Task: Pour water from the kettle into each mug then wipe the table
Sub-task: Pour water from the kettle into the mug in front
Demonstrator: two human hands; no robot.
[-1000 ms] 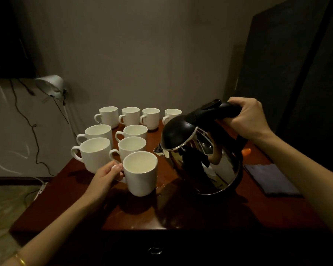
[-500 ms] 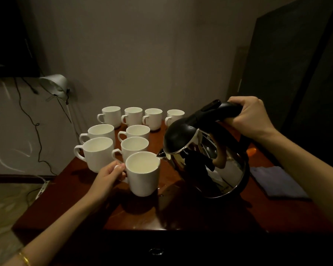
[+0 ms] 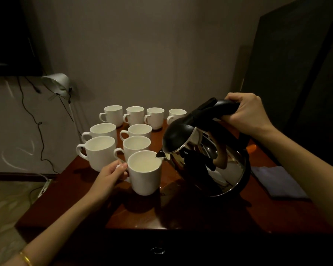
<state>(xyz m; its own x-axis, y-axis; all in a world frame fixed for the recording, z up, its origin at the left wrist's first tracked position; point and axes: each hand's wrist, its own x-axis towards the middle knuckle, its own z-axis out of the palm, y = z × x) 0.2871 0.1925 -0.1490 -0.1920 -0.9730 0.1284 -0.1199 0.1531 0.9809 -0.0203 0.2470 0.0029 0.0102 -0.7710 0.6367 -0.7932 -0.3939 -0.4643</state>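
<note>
My right hand (image 3: 247, 114) grips the black handle of a shiny steel kettle (image 3: 206, 158) with a black lid, held tilted above the table. Its spout reaches over the rim of the nearest white mug (image 3: 145, 174), which stands on the dark red table (image 3: 135, 214). My left hand (image 3: 109, 177) holds that mug by its handle. Several more white mugs (image 3: 100, 152) stand in rows behind it, up to the far edge. Whether water is flowing cannot be made out.
A folded purple-grey cloth (image 3: 279, 182) lies on the table at the right, behind the kettle. Something orange (image 3: 251, 148) peeks out past the kettle. A desk lamp (image 3: 57, 85) and cables stand left of the table; a drawer knob (image 3: 157, 250) sits below the front edge.
The kettle has risen and tipped further, and its spout has come over the rim of the front mug. My left hand keeps its hold on the mug's handle.
</note>
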